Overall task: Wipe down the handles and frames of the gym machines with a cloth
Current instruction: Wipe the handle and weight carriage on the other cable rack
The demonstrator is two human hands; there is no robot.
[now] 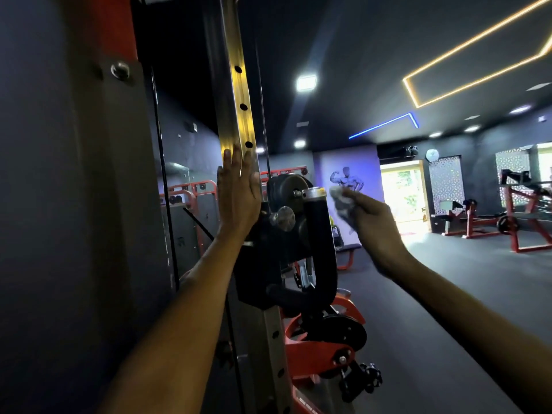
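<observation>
1. The left hand [239, 186] lies flat, fingers straight, against the perforated upright [236, 94], likely to brace the body.
2. The right hand [373, 225] pinches a bunched grey cloth [340, 201] in curled fingers, just beside the padded handle [319, 234], probably its next surface.
3. Red benches [475, 216] stand well behind.

A dark gym floor [448, 294] carries a red-framed machine [525, 222] and a bench [346, 249] further back.
</observation>
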